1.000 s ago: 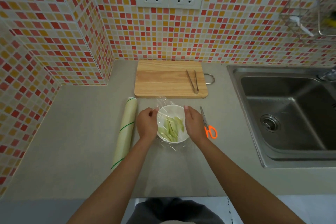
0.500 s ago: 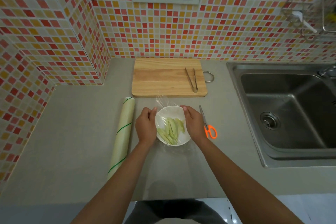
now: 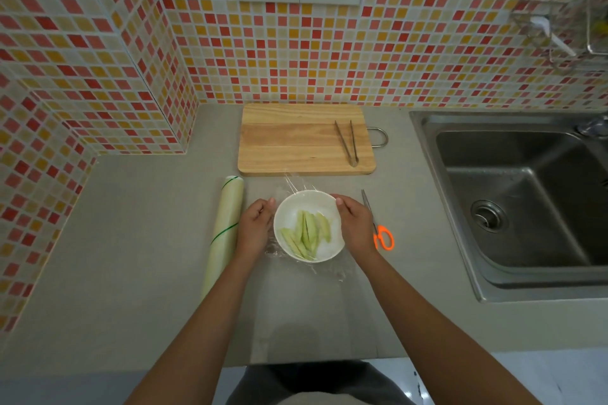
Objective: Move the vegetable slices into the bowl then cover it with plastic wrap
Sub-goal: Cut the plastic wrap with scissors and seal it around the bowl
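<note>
A grey kitchen counter (image 3: 131, 273) is seen from above, backed by a wall of small red, orange and cream mosaic tiles (image 3: 394, 59). Furthest left of the grip, a long roll of plastic wrap (image 3: 224, 233) with thin green bands is laid on the counter, just beside the left hand (image 3: 255, 227). That hand is pressed against the left side of a white bowl (image 3: 289, 214), its fingers curled down over clear plastic wrap (image 3: 291, 184); whether the film is actually pinched cannot be told. The round, shallow bowl is held between the two hands, and pale green vegetable slices (image 3: 306, 235) are seen inside it: long, narrow strips lying roughly side by side towards the near half of the bowl. The film is stretched across the bowl's top, and its loose, crinkled edges are spread on the counter beyond and nearer than the bowl. The right hand (image 3: 355, 227) is cupped against the bowl's right rim, fingers bent over the wrap in the same way. Beyond the hands, a wooden cutting board (image 3: 296, 141) is set near the wall, with metal tongs (image 3: 348, 143) resting on its right end. Just right of the right hand, orange-handled scissors (image 3: 378, 227) are lying on the counter. Well to the right of the grip, a steel sink (image 3: 526, 207) is sunk into the counter.
</note>
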